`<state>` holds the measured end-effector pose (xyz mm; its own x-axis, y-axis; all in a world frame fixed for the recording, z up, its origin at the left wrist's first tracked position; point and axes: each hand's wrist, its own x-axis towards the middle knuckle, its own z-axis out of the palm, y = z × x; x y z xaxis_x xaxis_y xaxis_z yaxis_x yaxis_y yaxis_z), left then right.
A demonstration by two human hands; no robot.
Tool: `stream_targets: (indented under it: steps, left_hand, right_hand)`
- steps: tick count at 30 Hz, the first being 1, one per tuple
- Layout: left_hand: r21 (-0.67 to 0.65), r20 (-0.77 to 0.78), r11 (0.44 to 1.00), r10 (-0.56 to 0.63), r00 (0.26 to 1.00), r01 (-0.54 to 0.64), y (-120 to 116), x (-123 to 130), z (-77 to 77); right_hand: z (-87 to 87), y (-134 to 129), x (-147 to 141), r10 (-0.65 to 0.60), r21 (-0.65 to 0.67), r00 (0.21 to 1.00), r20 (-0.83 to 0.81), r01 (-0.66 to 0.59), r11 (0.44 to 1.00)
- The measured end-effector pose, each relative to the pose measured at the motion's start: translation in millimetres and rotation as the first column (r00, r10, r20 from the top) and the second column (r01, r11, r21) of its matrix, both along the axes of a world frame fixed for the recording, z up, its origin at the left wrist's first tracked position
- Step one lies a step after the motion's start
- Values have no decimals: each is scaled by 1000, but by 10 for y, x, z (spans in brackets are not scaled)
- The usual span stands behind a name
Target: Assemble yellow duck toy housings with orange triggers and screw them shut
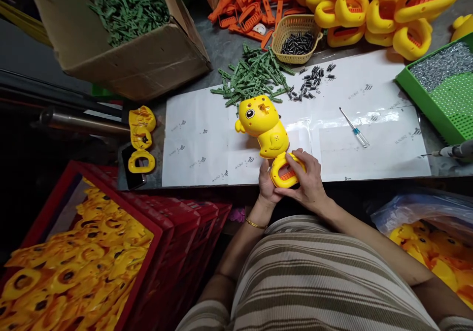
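A yellow plastic animal-shaped toy (272, 139) with a printed eye and a ring handle lies over the table's front edge, its head pointing away from me. An orange ribbed piece shows inside the handle. My left hand (269, 188) grips the handle from the left side, thumb up along it. From the right, my right hand (309, 181) has its fingers closed over the same handle. Just beyond the toy's head is a heap of green plastic strips (254, 75). Small dark springs (314, 82) lie scattered to the right of that heap.
A screwdriver (354, 128) lies on the white sheet, and a power driver (453, 151) points in from the right. Green tray (432, 102) holds screws. Yellow basket (295, 39), cardboard box (136, 65) and finished-looking toys (351, 6) stand behind. Red crate (158, 242) holds yellow shells at left.
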<state>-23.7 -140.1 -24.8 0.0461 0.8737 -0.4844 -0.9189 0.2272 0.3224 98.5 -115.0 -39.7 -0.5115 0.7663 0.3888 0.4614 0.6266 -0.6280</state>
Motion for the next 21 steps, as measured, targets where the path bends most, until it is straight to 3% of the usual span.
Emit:
stream_targets:
  steps: [8, 12, 21]
  left_hand:
    - [-83, -20, 996, 41, 999, -43, 77, 34, 45]
    - [-54, -12, 997, 61, 998, -62, 84, 42, 25]
    - [-60, 10, 997, 52, 999, -52, 72, 55, 19]
  right_hand:
    - [52, 44, 21, 32, -22, 998, 44, -31, 999]
    - [98, 68, 64, 103, -71, 995, 7, -102, 992]
    - [219, 133, 136, 136, -115, 990, 25, -133, 985]
